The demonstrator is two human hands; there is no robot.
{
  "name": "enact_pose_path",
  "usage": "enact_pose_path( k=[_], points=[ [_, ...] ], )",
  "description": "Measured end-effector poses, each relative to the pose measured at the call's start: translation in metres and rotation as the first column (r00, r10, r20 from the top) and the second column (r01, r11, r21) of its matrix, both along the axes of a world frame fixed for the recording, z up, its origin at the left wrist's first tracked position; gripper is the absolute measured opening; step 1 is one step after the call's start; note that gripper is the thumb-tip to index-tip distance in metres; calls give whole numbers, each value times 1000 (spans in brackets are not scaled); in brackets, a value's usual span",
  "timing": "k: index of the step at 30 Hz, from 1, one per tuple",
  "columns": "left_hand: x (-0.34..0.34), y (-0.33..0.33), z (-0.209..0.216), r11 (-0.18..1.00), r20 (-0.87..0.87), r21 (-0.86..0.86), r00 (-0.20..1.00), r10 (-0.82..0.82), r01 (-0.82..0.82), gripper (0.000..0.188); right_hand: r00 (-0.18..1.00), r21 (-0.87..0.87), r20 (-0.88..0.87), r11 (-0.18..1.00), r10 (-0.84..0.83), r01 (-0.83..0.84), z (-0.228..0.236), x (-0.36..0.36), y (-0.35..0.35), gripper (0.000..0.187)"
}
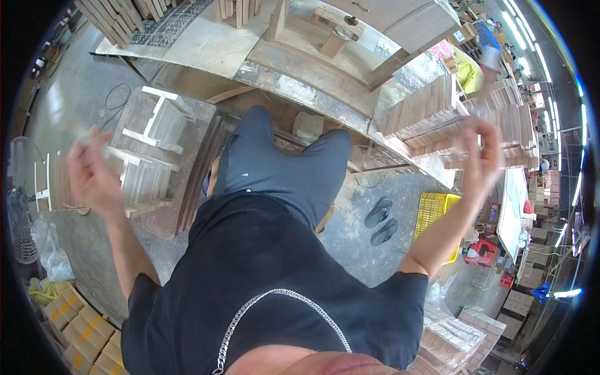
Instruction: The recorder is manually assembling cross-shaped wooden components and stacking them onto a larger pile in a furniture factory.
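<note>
Both arms are raised out to the sides above the person's lap. The left hand is blurred, its fingers loosely curled; its grip looks empty, though I cannot tell for certain. Just beyond it a small white-edged wooden frame lies on a stack of wooden boards. The right hand is blurred too, fingers bent, in front of stacked wooden slats on the worktop; its grip cannot be told. Black sandals and a yellow crate sit on the floor.
</note>
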State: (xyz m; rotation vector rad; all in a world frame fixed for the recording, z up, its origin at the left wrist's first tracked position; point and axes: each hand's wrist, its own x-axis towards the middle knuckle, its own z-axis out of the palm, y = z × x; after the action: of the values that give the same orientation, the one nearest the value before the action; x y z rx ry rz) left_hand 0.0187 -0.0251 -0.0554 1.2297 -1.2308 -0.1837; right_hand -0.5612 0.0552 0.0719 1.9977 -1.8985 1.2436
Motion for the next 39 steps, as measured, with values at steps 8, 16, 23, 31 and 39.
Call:
enact_pose_path(
  k=[8,16,23,31,39],
  points=[
    [-148,0,-14,631,246,306,581,-776,713,28,545,152,825,871,149,-468,-174,106,-64,15],
    [-233,-52,-34,413,-97,431,497,-862,802,29,522,252,852,846,37,-471,-206,115,-66,26],
    [-270,-80,-40,300,-217,526,466,-858,796,28,292,120,956,868,30,-482,-215,108,-72,29],
    [-275,-111,-55,60,-501,521,363,-786,851,23,321,133,946,850,44,-509,-217,100,-86,29],
    [-261,-154,-76,-98,-664,510,319,-676,855,24,382,85,918,885,108,-457,-235,121,-117,17]
  ],
)
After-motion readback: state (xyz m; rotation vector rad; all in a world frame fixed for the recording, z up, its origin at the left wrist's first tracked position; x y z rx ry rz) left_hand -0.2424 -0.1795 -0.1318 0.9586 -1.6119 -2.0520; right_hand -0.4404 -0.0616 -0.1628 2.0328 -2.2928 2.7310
